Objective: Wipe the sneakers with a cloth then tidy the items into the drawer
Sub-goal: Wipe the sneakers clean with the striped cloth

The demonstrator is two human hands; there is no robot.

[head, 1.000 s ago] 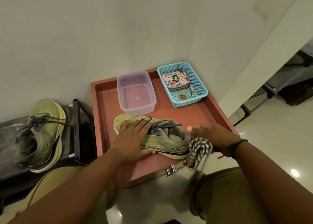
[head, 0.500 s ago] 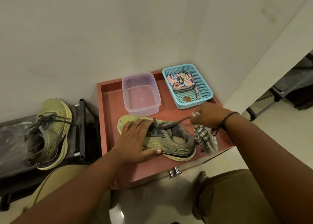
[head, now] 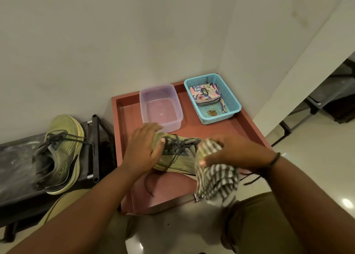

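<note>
Lying on its side inside the open red drawer (head: 126,119), the green sneaker (head: 178,157) sits between both hands. The left hand (head: 143,150) curls over its toe end, fingers wrapped round the front; the right hand (head: 236,153) grips a striped cloth (head: 215,175) bunched against the heel end, part of it hanging past the drawer's front edge. Behind the shoe, touching the left fingertips, stands a clear tub (head: 161,104); a blue basket (head: 229,98) fills the back right corner. The second sneaker (head: 59,153) rests on a dark rack (head: 17,177) left of the drawer.
</note>
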